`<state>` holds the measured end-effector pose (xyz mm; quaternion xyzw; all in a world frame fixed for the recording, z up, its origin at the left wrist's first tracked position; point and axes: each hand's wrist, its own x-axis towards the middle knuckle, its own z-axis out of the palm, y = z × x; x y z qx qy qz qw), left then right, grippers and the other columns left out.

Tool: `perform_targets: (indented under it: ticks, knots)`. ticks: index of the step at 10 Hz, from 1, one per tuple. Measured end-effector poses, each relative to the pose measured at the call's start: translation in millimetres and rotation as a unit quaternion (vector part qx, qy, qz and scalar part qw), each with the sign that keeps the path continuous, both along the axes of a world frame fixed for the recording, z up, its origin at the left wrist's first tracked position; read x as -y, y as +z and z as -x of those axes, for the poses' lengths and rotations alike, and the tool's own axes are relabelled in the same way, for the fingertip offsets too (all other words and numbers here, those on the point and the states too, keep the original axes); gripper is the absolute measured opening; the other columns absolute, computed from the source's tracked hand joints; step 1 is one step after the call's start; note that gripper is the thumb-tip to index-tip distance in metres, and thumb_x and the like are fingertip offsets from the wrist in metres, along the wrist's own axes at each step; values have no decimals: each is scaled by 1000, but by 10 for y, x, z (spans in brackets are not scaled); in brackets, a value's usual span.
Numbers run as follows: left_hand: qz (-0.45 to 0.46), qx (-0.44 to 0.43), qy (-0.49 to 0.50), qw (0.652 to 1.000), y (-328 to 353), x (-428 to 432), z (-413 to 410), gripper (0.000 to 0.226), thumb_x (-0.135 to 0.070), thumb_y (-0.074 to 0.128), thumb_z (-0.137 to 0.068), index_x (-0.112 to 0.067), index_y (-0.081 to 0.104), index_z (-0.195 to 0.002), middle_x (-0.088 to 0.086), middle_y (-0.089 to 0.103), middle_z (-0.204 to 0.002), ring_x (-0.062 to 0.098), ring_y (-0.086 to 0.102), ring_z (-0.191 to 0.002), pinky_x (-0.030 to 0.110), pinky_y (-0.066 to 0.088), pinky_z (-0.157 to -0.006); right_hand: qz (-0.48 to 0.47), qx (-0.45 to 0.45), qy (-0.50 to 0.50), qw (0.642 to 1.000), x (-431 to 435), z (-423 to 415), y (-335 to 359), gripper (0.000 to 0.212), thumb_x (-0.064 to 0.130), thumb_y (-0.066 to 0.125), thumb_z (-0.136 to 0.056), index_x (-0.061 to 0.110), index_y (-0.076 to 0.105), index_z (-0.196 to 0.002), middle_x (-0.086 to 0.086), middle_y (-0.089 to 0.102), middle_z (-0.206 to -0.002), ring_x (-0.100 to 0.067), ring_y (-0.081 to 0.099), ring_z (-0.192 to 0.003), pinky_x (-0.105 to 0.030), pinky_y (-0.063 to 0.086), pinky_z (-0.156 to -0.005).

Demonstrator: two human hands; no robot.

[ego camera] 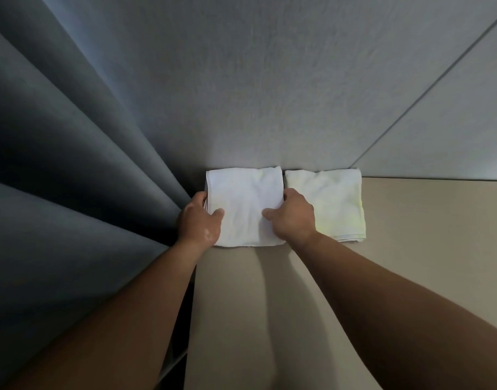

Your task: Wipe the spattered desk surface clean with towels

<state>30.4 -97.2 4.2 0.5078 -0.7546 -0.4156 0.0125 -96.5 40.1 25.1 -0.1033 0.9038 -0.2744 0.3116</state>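
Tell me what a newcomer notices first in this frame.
Two folded towels sit side by side at the back of the desk: a white towel on the left, a yellow-tinged towel on the right. Both hands grip the white one, left hand at its left edge, right hand at its right, thumbs on top. A dark curtain fills the left side.

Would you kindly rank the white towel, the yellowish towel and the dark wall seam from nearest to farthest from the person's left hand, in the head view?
1. The white towel: the left hand grips it at its left edge.
2. The yellowish towel: on the desk to the right, beyond the white one.
3. The wall seam: far right, running up the wall.
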Motion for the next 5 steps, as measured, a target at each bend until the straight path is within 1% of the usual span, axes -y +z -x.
perform_targets:
  ticks: [1, 2, 3, 4, 5]
  knots:
    - [11, 17, -2, 1000, -45, -3, 35, 44, -23, 67, -94, -11, 57, -135, 13, 65, -131, 36, 61, -117, 46, 52, -101, -17, -3, -4, 1000, 38, -7, -29, 31, 27, 72, -93, 11, 57, -115, -7, 66, -116, -25, 55, -96, -28, 37, -75]
    - [28, 22, -6, 999, -74, -39, 32, 45, -24, 65, -95, -10, 55, -137, 15, 63, -133, 37, 59, -119, 46, 50, -102, -28, -15, 5, 999, 38, -52, -48, 31, 27, 68, -96, 9, 55, -117, -10, 65, -118, -29, 57, -103, -28, 35, -76]
    - [24, 25, -2, 999, -17, -78, 6, 51, -27, 65, -96, -13, 51, -143, 13, 59, -139, 35, 57, -124, 47, 49, -105, -22, -11, 11, 1000, 3, -91, 1, 38, 28, 68, -95, 8, 54, -124, -11, 65, -122, -32, 60, -113, -27, 36, -77]
    - [10, 20, 4, 1000, 77, -146, -87, 58, -31, 66, -95, -14, 47, -146, 10, 57, -142, 33, 57, -125, 46, 50, -105, 0, -13, 20, 1000, -153, -120, 111, 43, 27, 69, -95, 7, 53, -130, -9, 66, -124, -31, 59, -118, -25, 36, -77]
    - [2, 31, 13, 999, 182, -268, -236, 61, -33, 67, -93, -16, 44, -147, 9, 57, -142, 33, 58, -123, 46, 51, -103, 15, -6, 33, 999, -431, -169, 295, 56, 28, 69, -95, 6, 49, -141, -6, 69, -126, -29, 58, -124, -28, 41, -87]
